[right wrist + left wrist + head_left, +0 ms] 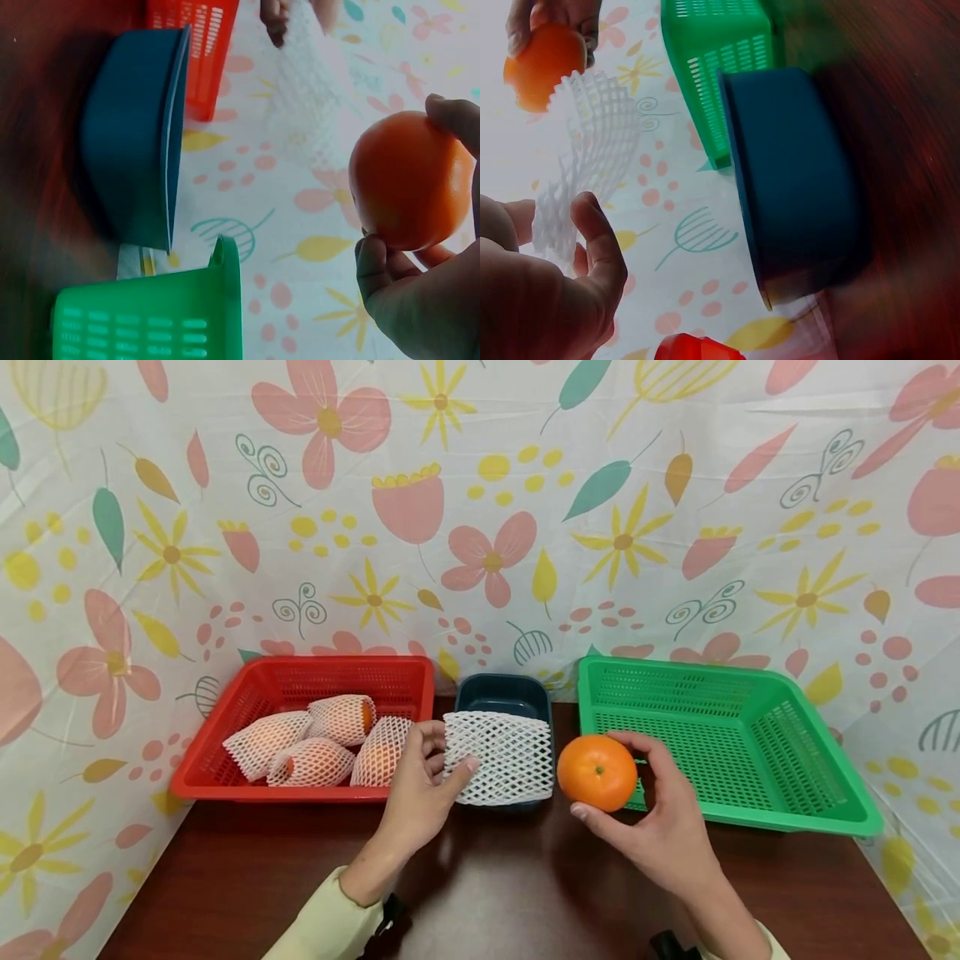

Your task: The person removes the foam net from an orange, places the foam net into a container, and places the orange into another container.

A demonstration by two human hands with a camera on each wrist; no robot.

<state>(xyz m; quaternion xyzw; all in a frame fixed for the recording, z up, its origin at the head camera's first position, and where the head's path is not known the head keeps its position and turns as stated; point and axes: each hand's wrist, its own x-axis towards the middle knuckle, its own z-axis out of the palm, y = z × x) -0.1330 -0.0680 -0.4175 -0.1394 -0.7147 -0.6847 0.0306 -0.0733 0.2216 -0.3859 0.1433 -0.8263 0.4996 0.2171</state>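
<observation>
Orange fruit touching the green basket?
Apart. The right wrist view shows patterned cloth between the orange fruit and the green basket; in the head view the fruit merely overlaps it.

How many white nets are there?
5. Four wrap fruits in the red basket: left net, back net, front net, right net. The left hand holds the loose net. More could hide in the blue container.

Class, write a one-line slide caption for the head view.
The left hand holds a white foam net; the right hand grips an orange fruit.

Brown table, red basket, blue bin, green basket
</observation>
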